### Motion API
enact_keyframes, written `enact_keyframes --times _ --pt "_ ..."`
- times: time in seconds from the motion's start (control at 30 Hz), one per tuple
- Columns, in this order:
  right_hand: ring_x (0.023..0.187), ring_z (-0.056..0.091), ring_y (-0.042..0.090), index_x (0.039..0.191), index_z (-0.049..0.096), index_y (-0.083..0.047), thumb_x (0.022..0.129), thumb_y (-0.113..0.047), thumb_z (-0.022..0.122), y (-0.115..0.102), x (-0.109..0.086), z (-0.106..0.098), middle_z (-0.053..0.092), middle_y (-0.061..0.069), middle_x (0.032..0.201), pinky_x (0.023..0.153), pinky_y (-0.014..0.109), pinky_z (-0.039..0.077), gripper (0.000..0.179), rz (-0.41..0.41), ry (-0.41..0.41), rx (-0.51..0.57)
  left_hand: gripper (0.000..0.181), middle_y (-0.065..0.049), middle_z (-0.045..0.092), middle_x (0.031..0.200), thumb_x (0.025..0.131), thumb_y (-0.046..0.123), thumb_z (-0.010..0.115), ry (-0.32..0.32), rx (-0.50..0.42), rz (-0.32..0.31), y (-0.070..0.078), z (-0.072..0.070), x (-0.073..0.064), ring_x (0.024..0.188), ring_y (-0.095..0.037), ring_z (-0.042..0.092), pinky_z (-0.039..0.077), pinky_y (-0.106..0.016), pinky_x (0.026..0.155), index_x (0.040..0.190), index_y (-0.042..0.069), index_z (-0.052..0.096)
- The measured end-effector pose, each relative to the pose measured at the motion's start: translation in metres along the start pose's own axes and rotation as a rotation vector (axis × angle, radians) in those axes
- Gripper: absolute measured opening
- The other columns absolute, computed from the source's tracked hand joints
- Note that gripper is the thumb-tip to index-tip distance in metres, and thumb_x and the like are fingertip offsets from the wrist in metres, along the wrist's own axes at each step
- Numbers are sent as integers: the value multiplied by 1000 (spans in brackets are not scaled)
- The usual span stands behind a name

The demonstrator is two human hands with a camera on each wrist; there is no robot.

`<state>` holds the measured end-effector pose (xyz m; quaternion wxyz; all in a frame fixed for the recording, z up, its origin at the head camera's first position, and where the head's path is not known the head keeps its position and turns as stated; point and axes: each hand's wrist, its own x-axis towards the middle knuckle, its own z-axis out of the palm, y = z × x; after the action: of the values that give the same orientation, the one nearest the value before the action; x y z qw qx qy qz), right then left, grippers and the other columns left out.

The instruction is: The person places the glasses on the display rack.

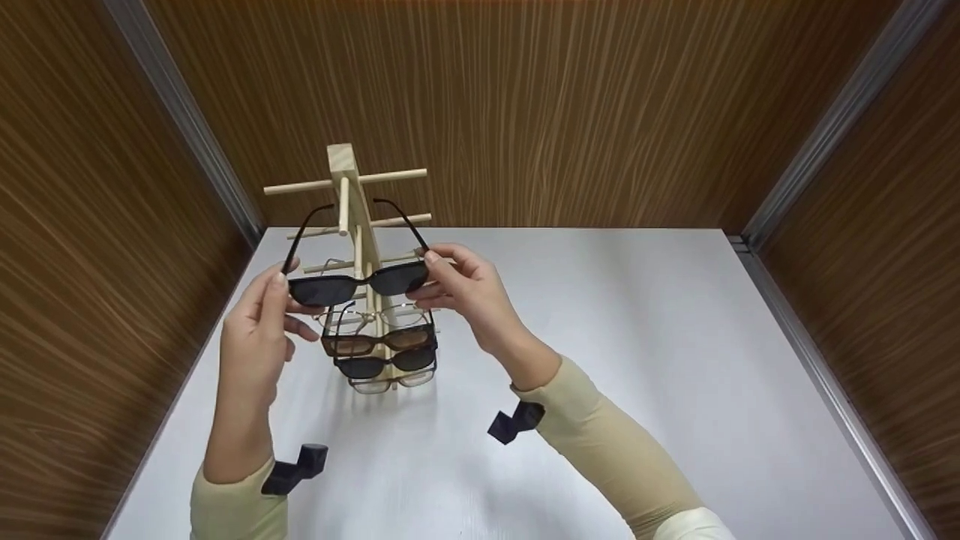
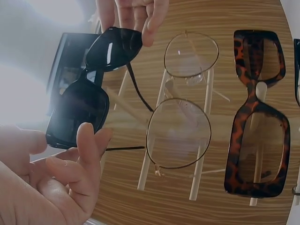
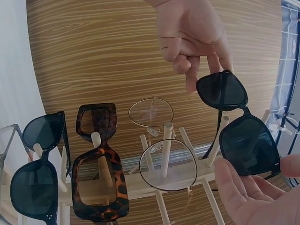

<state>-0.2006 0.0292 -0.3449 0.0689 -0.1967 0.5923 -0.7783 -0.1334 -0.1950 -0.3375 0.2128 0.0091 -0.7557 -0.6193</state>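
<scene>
Both hands hold a pair of black sunglasses (image 1: 326, 291) in front of the upper part of a wooden eyewear rack (image 1: 341, 157). My left hand (image 1: 259, 322) pinches one end of the frame by the hinge, and my right hand (image 1: 472, 292) pinches the other end. The temples are unfolded and point toward the rack. Just below the sunglasses, gold wire-rimmed glasses (image 2: 178, 133) sit on the rack's pegs. Under those hang tortoiseshell glasses (image 2: 255, 188), then another dark pair of sunglasses (image 3: 35, 192), and pale-framed glasses (image 1: 371, 388) lowest.
Bare pegs (image 1: 394, 177) stick out sideways at the top of the rack, and one points forward. The rack stands on a white table (image 1: 600, 337) at left of centre. Wood-grain panels (image 1: 525, 112) enclose the back and sides, with metal rails (image 1: 817, 112) at the corners.
</scene>
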Motion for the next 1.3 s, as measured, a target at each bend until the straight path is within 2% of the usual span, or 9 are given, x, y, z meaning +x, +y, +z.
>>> enact_keyframes --times 0.27,0.53,0.83,0.97,1.17,1.3 --pt "76 67 27 117 55 5 96 -17 52 4 7 -1 63 18 92 70 37 55 30 8 40 -19 32 -12 65 78 100 31 41 -21 11 -28 -5 0 14 52 -19 60 33 -18 36 123 17 59" --pt "75 68 27 116 56 2 96 -18 53 6 12 -3 64 16 90 70 38 55 29 55 65 -36 38 -13 66 80 100 35 40 -56 51 -86 -10 -2 21 53 -17 60 34 -17 38 127 14 56" --pt "74 68 27 113 57 1 96 -18 54 5 14 -5 67 17 87 70 38 55 26 78 68 -18 42 -12 67 83 99 39 40 -56 97 -134 -13 -5 26 56 -16 61 35 -17 38 128 12 55" --pt "74 68 27 112 56 1 96 -17 54 4 14 -5 67 16 86 70 38 55 25 88 76 -13 43 -8 67 81 98 40 42 -41 93 -143 -15 -7 26 56 -15 62 36 -18 39 126 11 56" --pt "76 68 27 115 55 2 95 -17 54 6 11 -10 66 17 86 71 38 55 28 93 80 -11 44 -6 68 80 96 42 45 33 89 -152 -21 -15 21 59 -17 63 39 -19 41 126 12 57" --pt "78 68 27 116 56 2 96 -18 53 8 7 -17 67 18 89 71 37 55 28 91 88 -20 41 -5 68 81 96 40 47 50 81 -164 -27 -20 17 60 -17 63 41 -20 42 124 12 59"
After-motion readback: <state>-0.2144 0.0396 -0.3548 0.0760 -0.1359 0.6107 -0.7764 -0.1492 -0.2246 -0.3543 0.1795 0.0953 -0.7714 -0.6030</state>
